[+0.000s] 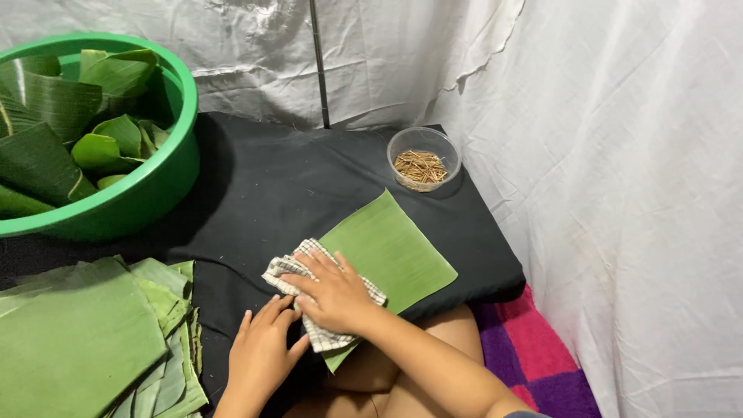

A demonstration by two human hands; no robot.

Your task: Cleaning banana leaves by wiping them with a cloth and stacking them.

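green basin [166, 186], stacked leaves [77, 340], stick bowl [423, 158]

Two bare hands, the left hand [261, 354] and the right hand [334, 292], are seen with bare forearms; no rings, watch or gloves are worn. A dark grey sleeve edge [528, 414] is glimpsed at the right arm. Bare knees are visible below.
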